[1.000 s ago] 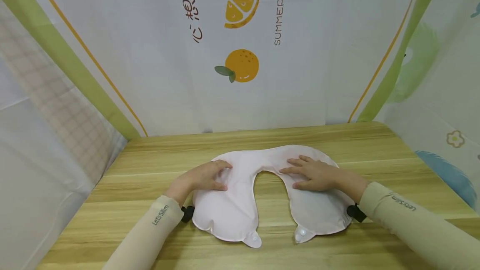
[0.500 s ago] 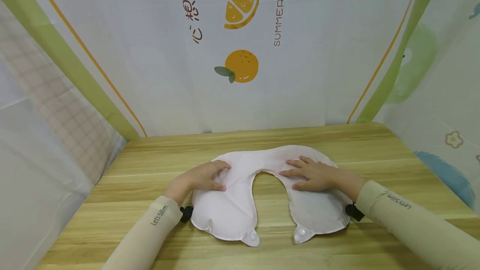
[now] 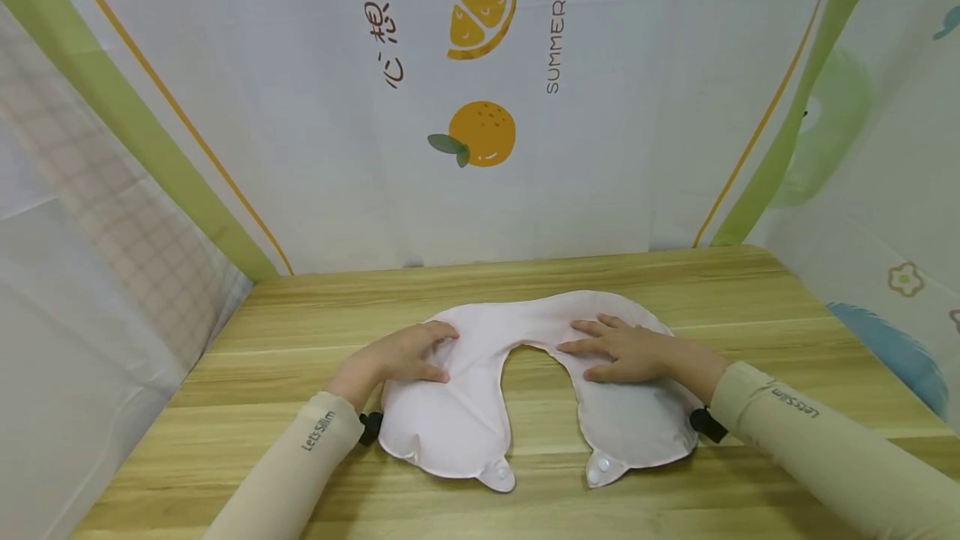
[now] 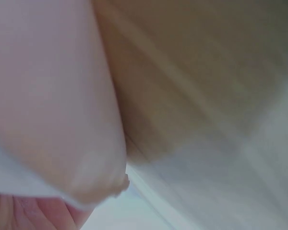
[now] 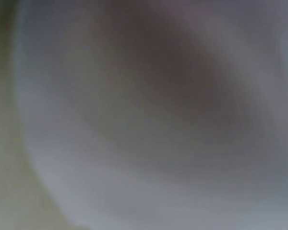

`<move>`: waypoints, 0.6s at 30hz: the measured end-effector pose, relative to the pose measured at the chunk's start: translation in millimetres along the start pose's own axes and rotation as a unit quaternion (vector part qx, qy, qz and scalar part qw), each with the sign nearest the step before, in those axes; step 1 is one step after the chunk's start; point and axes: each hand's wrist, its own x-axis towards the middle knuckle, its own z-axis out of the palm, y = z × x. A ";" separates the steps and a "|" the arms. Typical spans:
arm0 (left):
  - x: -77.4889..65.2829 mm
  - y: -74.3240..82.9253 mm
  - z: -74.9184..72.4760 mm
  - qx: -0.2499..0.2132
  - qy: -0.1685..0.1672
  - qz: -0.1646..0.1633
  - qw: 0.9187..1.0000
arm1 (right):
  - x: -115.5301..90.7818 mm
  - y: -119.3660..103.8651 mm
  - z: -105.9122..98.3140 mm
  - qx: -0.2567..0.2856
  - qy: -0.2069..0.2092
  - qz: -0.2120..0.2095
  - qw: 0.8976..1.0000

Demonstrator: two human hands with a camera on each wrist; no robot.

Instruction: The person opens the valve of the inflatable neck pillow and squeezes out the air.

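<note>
A pale pink U-shaped neck pillow (image 3: 465,423), plump with air, lies on the wooden table with its opening toward me. My left hand (image 3: 408,352) rests on the outer side of its left arm, fingers and thumb bent slightly over the fabric. On the right arm of the pillow, my right hand (image 3: 626,350) lies with its fingers spread. Each end carries a small tab with a snap button, the left tab (image 3: 497,475) and the right tab (image 3: 602,468). In the left wrist view the pillow (image 4: 48,96) fills the left side; the right wrist view shows its blurred surface (image 5: 134,158).
The wood-grain table (image 3: 322,307) reaches back to a white curtain (image 3: 600,165) printed with oranges and lettering. More patterned cloth hangs at the left and right. Black wrist cameras sit beneath both wrists, close to the pillow's sides.
The pillow's left arm and tab have shifted very slightly left. Both hands keep almost the same place on the pillow.
</note>
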 end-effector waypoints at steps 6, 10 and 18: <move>-1.2 -0.2 -0.7 0.002 0.001 0.002 1.000 | 0.5 0.0 0.3 0.002 0.000 -0.003 1.000; -1.4 -1.6 -0.6 0.006 0.000 0.006 1.000 | 0.1 -1.1 0.1 0.008 -0.005 -0.002 1.000; -2.2 -2.9 -0.6 0.009 -0.002 0.004 1.000 | 0.8 1.3 2.8 0.014 -0.001 -0.005 1.000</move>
